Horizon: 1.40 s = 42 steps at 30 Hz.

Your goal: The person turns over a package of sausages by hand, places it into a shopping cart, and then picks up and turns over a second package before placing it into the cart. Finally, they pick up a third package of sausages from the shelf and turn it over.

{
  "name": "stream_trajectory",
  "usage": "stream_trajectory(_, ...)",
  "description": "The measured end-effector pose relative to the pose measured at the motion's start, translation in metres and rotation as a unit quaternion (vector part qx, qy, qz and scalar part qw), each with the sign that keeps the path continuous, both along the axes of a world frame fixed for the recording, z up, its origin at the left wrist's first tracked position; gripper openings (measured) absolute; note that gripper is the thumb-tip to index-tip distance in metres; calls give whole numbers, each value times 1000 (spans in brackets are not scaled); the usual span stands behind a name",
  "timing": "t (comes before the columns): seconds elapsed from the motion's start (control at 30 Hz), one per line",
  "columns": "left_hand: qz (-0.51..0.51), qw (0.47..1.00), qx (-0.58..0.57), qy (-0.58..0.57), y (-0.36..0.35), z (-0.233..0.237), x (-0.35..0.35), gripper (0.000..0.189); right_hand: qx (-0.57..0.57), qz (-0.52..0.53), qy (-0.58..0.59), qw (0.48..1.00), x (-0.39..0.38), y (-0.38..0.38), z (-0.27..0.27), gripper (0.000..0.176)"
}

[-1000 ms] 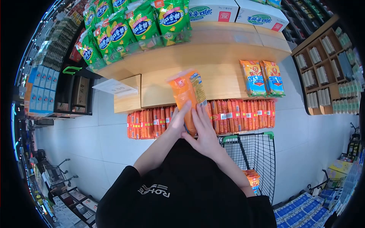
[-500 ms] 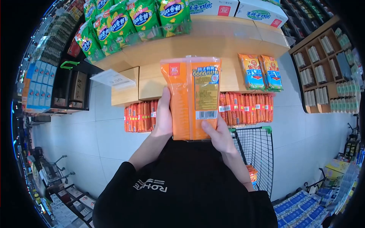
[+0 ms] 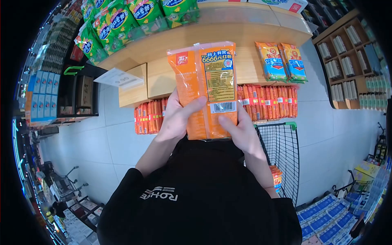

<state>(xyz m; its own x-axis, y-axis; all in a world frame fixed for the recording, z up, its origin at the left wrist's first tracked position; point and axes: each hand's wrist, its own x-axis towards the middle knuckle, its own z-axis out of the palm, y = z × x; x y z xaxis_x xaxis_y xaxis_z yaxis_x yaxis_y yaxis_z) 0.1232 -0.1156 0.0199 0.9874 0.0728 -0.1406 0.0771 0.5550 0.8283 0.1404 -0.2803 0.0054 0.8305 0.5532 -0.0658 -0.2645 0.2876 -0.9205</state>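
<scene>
In front of my chest I hold an orange plastic snack packet (image 3: 190,81), upright, its printed back with a barcode facing me. My left hand (image 3: 177,116) grips its left edge, thumb lying across the front face. My right hand (image 3: 243,130) closes on the lower right corner, thumb just under the barcode. The fingers of both hands are hidden behind the packet. Beyond it, two orange and blue packets (image 3: 281,62) lean on the wooden shelf (image 3: 245,57). Rows of red-wrapped sausage packs (image 3: 269,101) hang or stand below the shelf edge.
A black wire shopping cart (image 3: 281,159) with green corners stands at my right, with an orange packet (image 3: 276,177) inside. Green bags (image 3: 145,16) fill the upper shelf at left. A price card (image 3: 118,77) juts out at the left. Shelving (image 3: 347,65) stands at right.
My left thumb has moved from the packet's edge onto its front face. The packet has tilted, so its print shows more fully. The view has shifted slightly.
</scene>
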Motion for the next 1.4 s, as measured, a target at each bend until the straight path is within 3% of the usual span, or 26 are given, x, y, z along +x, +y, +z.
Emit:
stream_trajectory(0.17,-3,997,-76,30,6,1,0,40,110,32,75,991,4,-13,-2,50)
stream_trajectory(0.47,1,995,-104,8,10,4,-9,42,44,73,-7,996,1,-13,2,57)
stream_trajectory(0.6,7,996,-93,16,8,9,-11,44,86,48,-59,993,-2,-5,13,66)
stream_trajectory(1.03,-30,995,-98,-6,5,14,-13,46,-81,18,-214,973,-8,-12,17,68)
stream_trajectory(1.4,-16,997,-81,3,5,17,-16,51,-157,22,-223,962,-11,-9,31,68)
